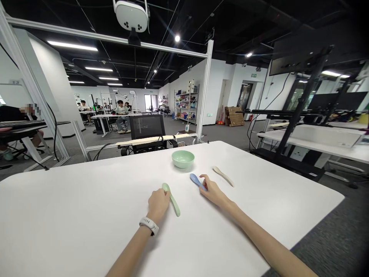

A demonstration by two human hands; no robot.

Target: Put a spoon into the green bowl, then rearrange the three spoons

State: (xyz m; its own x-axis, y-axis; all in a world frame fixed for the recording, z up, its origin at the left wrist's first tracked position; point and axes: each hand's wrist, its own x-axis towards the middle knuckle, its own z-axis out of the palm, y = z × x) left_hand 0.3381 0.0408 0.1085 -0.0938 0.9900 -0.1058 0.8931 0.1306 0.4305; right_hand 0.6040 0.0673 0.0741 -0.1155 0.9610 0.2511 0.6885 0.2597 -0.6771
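Green spoon (174,206) lies clasped in my left hand (158,205), blue spoon (195,179) in my right hand (211,191), both on the white table (72,215) — cream spoon (223,176) untouched nearby, none yet in the mint-green bowl (183,159).

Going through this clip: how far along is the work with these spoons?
Nothing looks finished: no spoon sits in the pale green bowl. In hand: the left hand is on the green spoon, the right hand on the blue spoon. Left: the cream spoon, untouched on the white table.
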